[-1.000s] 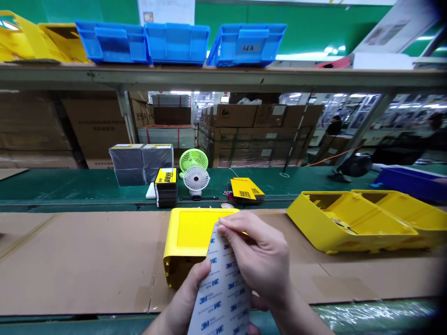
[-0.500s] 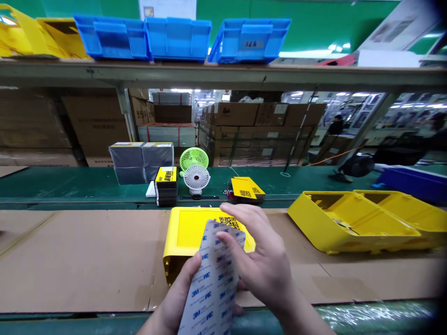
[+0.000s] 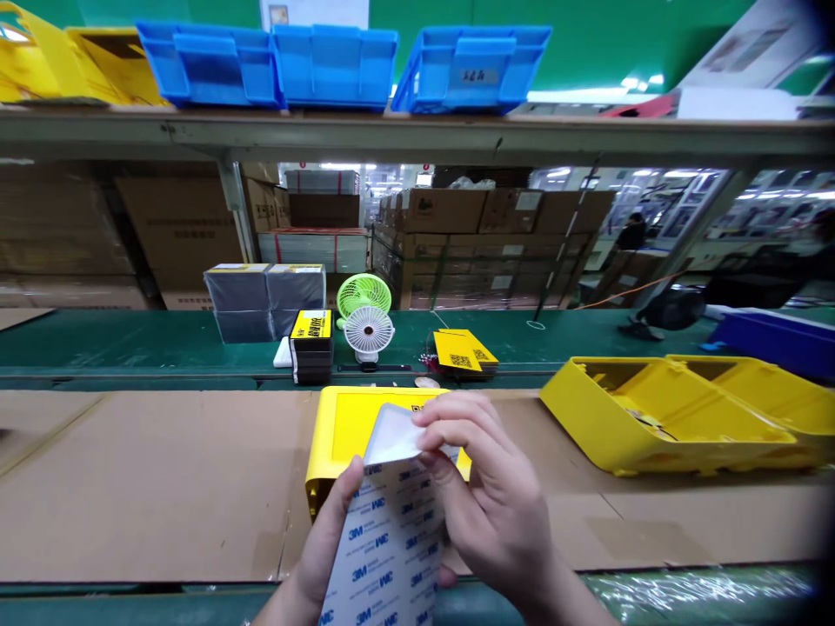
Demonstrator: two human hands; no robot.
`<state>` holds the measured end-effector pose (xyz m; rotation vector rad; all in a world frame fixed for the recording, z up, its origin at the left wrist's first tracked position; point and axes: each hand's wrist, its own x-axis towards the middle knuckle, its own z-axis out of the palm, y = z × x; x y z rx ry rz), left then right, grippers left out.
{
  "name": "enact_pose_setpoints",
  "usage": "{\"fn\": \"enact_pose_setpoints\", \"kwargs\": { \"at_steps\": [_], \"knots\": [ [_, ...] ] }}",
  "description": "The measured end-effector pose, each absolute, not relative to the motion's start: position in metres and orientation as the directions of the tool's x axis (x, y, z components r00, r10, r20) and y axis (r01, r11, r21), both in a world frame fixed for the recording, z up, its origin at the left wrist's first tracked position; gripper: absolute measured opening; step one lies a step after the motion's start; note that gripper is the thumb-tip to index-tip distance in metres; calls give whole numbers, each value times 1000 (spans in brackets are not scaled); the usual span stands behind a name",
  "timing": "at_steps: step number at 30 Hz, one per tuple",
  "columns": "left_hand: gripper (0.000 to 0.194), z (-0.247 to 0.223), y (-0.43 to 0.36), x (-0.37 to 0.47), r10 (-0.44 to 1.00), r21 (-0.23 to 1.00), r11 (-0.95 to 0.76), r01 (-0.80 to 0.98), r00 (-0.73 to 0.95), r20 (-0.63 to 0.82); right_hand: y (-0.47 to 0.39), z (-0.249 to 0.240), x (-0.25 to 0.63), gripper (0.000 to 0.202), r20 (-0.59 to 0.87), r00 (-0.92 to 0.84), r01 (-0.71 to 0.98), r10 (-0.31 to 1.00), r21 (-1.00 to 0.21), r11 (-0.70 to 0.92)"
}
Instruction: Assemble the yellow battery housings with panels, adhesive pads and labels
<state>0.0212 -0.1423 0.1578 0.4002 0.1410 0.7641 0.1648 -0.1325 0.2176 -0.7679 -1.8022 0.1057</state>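
My left hand [image 3: 326,530] holds a sheet with 3M-printed backing [image 3: 384,548] by its left edge, thumb on the near face. At the sheet's top, my right hand [image 3: 489,487] pinches the backing's corner between thumb and fingers. The backing is folded down there, and a pale grey corner [image 3: 391,433] shows. Behind the sheet, a yellow housing [image 3: 326,435] lies on the cardboard, partly hidden by the sheet and my hands; part of its black printed code is visible.
Two open yellow housings [image 3: 606,426] lie at the right. Yellow printed cards [image 3: 457,349], a white fan [image 3: 369,330], a green fan [image 3: 364,291] and stacked boxes [image 3: 241,291] stand farther back. Blue bins [image 3: 332,65] line the shelf above. A person [image 3: 631,233] is in the distance.
My right hand's fingers have closed on the top of the backing and folded it down. The pale corner now shows where the printed backing was before.
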Motion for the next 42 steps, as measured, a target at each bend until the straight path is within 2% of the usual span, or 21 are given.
{"fn": "enact_pose_setpoints", "kwargs": {
  "at_steps": [5, 10, 15, 20, 26, 29, 34, 37, 42],
  "knots": [
    [78, 165, -137, 15, 672, 404, 661, -632, 739, 56, -139, 215, 168, 19, 837, -172, 412, 520, -418, 810],
    [79, 177, -136, 11, 684, 402, 656, -639, 729, 44, -139, 215, 170, 21, 837, -275, 478, 473, -308, 823],
    [65, 175, -145, 19, 699, 399, 652, -645, 715, 15, -133, 209, 164, 18, 800, -368, 562, 473, -213, 799],
    [60, 173, -149, 23, 699, 406, 654, -638, 715, -4, -135, 204, 161, 20, 840, -302, 552, 452, -233, 801],
    [67, 181, -148, 22, 659, 387, 682, -620, 751, 42, -139, 211, 166, 23, 899, -252, 568, 359, -163, 807],
    [67, 180, -147, 21, 645, 390, 692, -607, 763, 42, -138, 212, 164, 20, 868, -304, 585, 393, -155, 796],
    [58, 184, -150, 24, 715, 385, 643, -662, 699, 9, -134, 209, 157, 16, 799, -399, 614, 449, -130, 778],
    [59, 191, -153, 28, 700, 397, 658, -640, 714, -10, -133, 206, 156, 17, 793, -389, 613, 468, -156, 774],
    [50, 192, -152, 31, 782, 392, 581, -714, 622, -25, -132, 199, 157, 21, 825, -344, 583, 448, -186, 791]
  ]
}}
